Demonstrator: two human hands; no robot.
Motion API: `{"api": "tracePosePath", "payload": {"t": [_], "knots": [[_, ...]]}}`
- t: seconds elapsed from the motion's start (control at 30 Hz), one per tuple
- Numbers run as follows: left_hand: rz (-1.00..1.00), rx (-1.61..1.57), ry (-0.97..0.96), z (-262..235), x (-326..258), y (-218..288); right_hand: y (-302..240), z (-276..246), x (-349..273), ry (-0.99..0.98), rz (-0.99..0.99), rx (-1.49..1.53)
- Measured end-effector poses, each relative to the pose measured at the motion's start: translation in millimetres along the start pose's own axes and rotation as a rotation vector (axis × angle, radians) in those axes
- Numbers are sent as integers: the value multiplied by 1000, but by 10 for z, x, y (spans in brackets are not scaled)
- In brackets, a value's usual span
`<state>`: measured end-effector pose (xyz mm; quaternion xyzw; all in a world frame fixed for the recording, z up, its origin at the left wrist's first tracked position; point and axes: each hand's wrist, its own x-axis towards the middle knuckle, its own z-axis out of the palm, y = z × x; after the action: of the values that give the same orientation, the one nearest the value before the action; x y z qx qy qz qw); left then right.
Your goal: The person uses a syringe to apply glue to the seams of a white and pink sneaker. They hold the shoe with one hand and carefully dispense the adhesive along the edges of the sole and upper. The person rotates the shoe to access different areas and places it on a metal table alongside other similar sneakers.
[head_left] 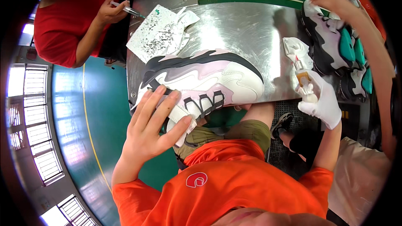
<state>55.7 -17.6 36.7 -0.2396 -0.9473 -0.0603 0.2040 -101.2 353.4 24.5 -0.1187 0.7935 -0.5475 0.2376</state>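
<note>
A white, lilac and black sneaker [209,77] lies on its side on the metal table, its sole facing away from me and its toe to the right. My bare left hand [150,125] grips it around the collar, fingers over the heel side and thumb at the white tongue. At the table's right edge, my right hand [322,102] wears a white glove. Its fingers are closed around a small brown and white object [303,78] whose kind I cannot make out. A clear, red-tipped piece [297,63] shows just beyond it, against a crumpled white cloth [295,47].
A black-speckled white pad [153,33] lies on the metal table [238,25]. At left, a person in red [71,25] holds a slim pen-like tool [130,11] over it. Several sneakers [326,42] with teal parts crowd the right, where another person's arm [356,21] reaches in.
</note>
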Motion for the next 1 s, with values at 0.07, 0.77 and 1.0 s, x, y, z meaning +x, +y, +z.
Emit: {"api": "tracePosePath", "payload": {"t": [0.07, 0.77, 1.0], "knots": [[4, 48, 15, 58, 17, -52, -192, -71, -22, -65, 82, -80], [37, -124, 2, 65, 213, -282, 224, 148, 650, 572, -831, -290], [18, -129, -16, 70, 202, -284, 343, 39, 676, 119, -713, 480]]}}
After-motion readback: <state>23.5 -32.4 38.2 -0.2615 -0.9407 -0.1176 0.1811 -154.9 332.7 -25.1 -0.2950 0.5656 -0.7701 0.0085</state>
